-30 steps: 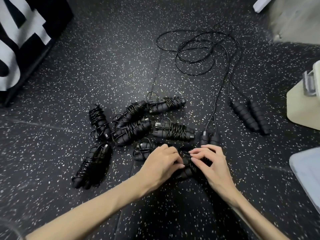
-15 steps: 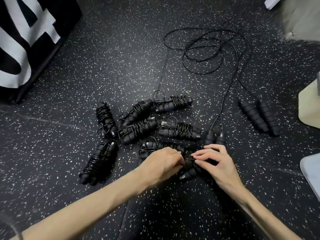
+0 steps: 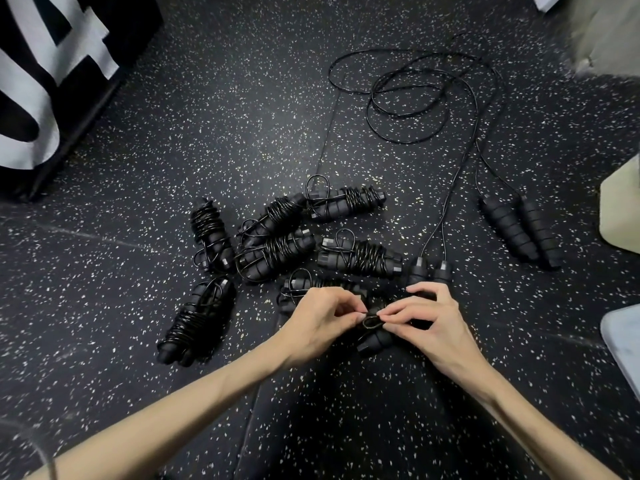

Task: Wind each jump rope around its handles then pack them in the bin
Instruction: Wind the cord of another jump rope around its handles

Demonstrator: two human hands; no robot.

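Both hands work low on the speckled floor [image 3: 173, 133], over the jump rope in hand [image 3: 375, 336], whose paired handles lie between the palms with the cord already coiled round them. The left hand [image 3: 320, 323] pinches the last small loop of cord [image 3: 370, 320] between thumb and forefinger, fingers curled tight on it; the right hand [image 3: 433, 323] pinches the same loop from the other side, its remaining fingers bent over the handles. The step looks like tucking the free end under a turn so the winding holds. To do it well, the person should keep tension on the coils with the right hand while the left feeds the loop under a neighbouring turn, then pull it snug rather than hard, since a thin, springy cord is likely to uncoil the moment the grip slackens. Seven finished bundles [image 3: 358, 256] lie clustered just beyond the hands. Two ropes remain unwound: one pair of handles [image 3: 429, 270] just beyond the right hand, another pair [image 3: 519, 232] further right, their loose cords [image 3: 408, 98] looped together on the floor beyond. A pale container [image 3: 621, 216] sits at the right edge; whether it is the bin cannot be told.
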